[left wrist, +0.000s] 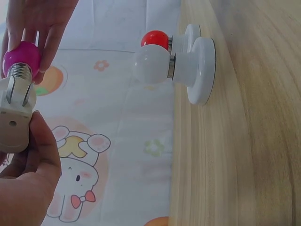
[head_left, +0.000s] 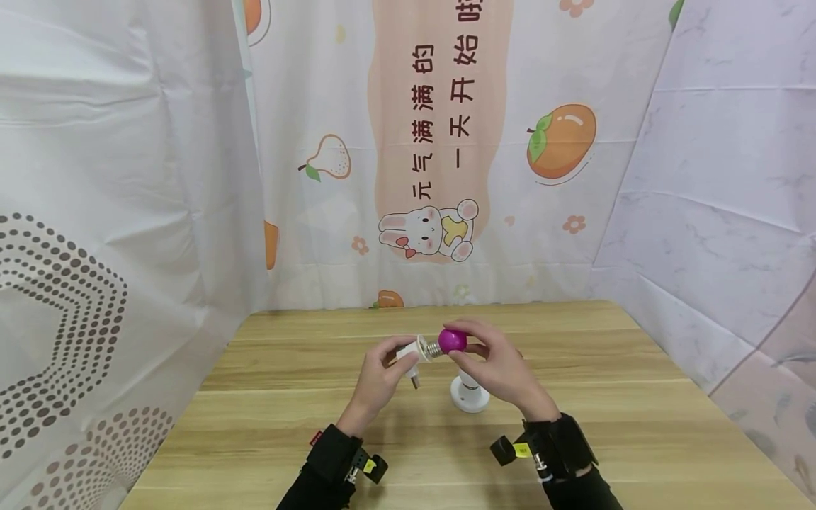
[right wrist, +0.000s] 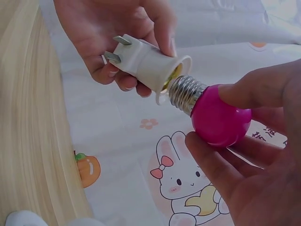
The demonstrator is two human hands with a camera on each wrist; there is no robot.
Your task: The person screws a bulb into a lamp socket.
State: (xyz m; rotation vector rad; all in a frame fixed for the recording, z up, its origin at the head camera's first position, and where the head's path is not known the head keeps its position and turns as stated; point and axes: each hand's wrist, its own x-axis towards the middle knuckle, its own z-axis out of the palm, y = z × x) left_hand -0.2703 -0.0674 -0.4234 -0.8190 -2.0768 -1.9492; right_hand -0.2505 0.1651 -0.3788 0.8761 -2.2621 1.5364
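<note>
Over the wooden table, my left hand [head_left: 376, 382] grips a white plug-in bulb socket [right wrist: 153, 70] by its body, thumb on one side and fingers on the other. Two flat metal prongs [right wrist: 113, 57] stick out from the socket. My right hand [head_left: 503, 368] pinches a magenta light bulb [right wrist: 221, 117] by its round glass, between thumb and fingertips. The bulb's silver screw base [right wrist: 186, 94] points at the socket's open mouth, with its tip right at the rim. Most of the thread still shows outside the socket.
A white lamp holder [left wrist: 203, 70] with a white bulb [left wrist: 153, 64] stands on the table [head_left: 287, 425]. Behind it in the left wrist view is another holder with a red bulb [left wrist: 155, 38]. A printed curtain [head_left: 319, 85] hangs beyond the table's far edge.
</note>
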